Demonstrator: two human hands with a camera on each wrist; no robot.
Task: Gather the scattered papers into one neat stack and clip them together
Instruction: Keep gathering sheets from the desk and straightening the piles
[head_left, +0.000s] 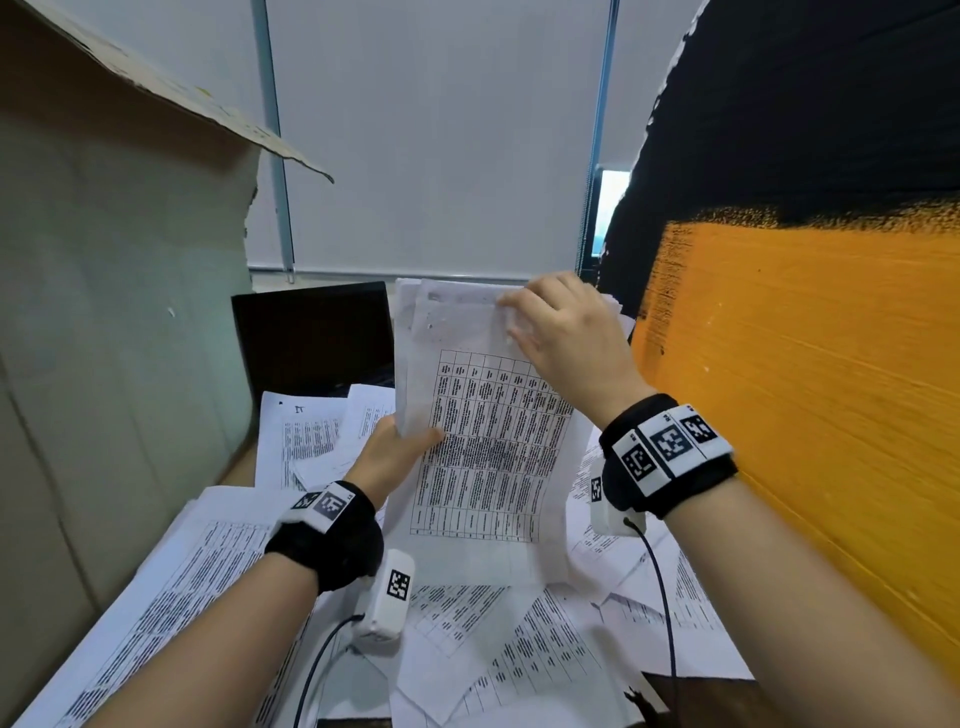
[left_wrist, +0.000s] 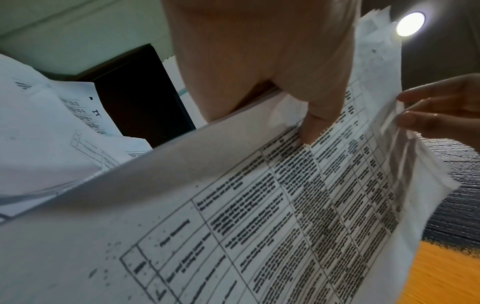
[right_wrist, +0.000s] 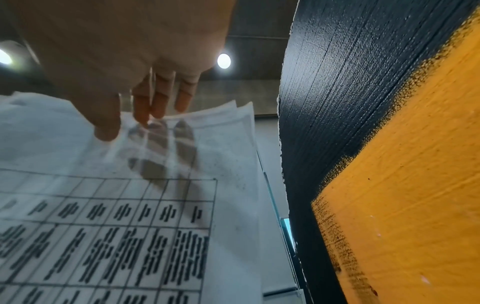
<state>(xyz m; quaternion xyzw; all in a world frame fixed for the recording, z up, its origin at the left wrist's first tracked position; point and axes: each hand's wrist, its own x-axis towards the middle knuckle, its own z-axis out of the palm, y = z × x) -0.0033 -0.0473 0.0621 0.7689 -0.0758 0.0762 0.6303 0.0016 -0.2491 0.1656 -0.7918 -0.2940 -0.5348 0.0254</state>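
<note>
I hold a sheaf of printed papers (head_left: 488, 447) upright above the desk; its top sheet carries a dense table (left_wrist: 298, 216). My left hand (head_left: 400, 447) grips the sheaf's left edge, thumb (left_wrist: 315, 125) pressed on the front. My right hand (head_left: 550, 322) pinches the top right corner, thumb in front and fingers (right_wrist: 161, 102) behind the sheets (right_wrist: 182, 185). More loose printed papers (head_left: 519, 649) lie scattered on the desk underneath. No clip shows in any view.
A big cardboard box (head_left: 114, 312) stands close on the left. A black-and-orange panel (head_left: 805, 312) walls off the right. An open laptop (head_left: 317, 338) sits behind the papers, before a window blind (head_left: 436, 135). Cables from the wrist cameras trail over the sheets.
</note>
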